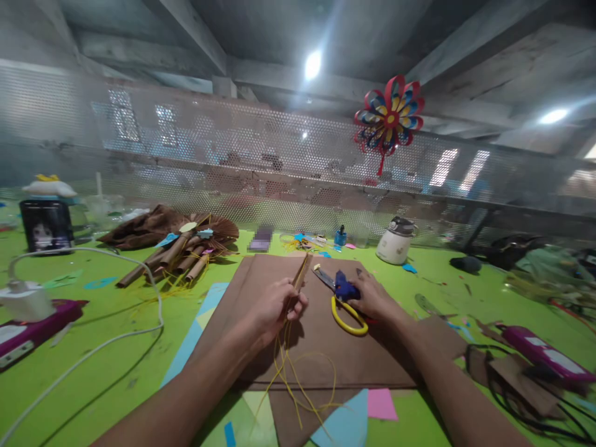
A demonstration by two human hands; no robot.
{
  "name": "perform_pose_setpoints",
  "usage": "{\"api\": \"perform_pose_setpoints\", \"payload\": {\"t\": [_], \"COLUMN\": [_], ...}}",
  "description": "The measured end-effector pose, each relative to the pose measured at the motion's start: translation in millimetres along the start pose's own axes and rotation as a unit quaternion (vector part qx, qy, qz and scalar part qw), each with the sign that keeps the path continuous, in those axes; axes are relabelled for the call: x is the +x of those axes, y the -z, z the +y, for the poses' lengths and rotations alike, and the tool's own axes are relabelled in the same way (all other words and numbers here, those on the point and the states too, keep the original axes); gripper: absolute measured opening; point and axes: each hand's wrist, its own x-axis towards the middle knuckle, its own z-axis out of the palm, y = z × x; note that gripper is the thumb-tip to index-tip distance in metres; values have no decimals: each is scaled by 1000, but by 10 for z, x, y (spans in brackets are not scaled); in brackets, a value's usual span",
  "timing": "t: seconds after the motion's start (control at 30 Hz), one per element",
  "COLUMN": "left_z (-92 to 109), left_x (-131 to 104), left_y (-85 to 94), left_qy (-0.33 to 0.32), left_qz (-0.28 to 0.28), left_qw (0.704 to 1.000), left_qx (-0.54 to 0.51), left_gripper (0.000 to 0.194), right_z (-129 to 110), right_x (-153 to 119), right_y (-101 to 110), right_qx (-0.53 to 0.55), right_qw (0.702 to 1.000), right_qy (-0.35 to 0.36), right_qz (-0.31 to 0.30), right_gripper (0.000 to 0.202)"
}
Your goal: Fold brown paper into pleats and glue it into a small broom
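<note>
My left hand [282,303] is closed around a narrow, pleated piece of brown paper [302,271], which points up and away. Thin yellow strings [293,372] trail below that hand onto the brown sheets [251,323]. My right hand [376,298] has its fingers around a dark blue tool [344,287], shaped somewhat like a glue gun and partly covered by the fingers. Beside and partly under that tool lie scissors with yellow handles [348,324], their blades pointing up and left.
A bundle of brown paper rolls [179,254] lies left. Farther back stand a white jar [395,241] and a blue bottle [340,236]. Purple power strips [544,354] and cables flank the work area. Paper scraps, including a pink piece [382,404], lie in front.
</note>
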Motion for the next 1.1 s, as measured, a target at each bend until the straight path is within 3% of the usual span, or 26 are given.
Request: {"api": "perform_pose_setpoints", "payload": {"t": [0.07, 0.17, 0.27, 0.33, 0.43, 0.57, 0.7, 0.93, 1.1], "left_z": [-11, -42, -86, -121, -169, -175, -102, -46, -71], "left_x": [-11, -33, -64, -75, -63, -42, -81, -163, -150], "left_y": [-16, -55, -103, -127, -147, -174, -222, -249, -220], "left_qy": [5, 12, 6, -3, -22, -46, -35, 60, 42], "left_qz": [-18, -29, -33, -46, -56, -66, -68, -66, -81], "left_qw": [1000, 998, 993, 988, 978, 970, 973, 976, 971], "left_qx": [7, 45, 111, 151, 200, 230, 217, 199, 222], "left_gripper": [19, 22, 19, 13, 15, 29, 28, 17, 39], "right_z": [-38, -219, -521, -717, -912, -976, -946, -894, -892], "right_x": [-23, -64, -136, -195, -266, -294, -278, -241, -232], "right_y": [49, 198, 358, 413, 393, 295, 264, 209, 199], "right_qx": [36, 181, 406, 481, 493, 524, 577, 646, 643], "right_qw": [999, 977, 902, 862, 855, 840, 809, 757, 760], "right_qy": [6, 39, 42, 45, 46, 25, 16, 26, 17], "right_qz": [20, 108, 137, 153, 151, 136, 115, 90, 90], "right_gripper": [45, 38, 45, 55, 68, 76, 68, 55, 48]}}
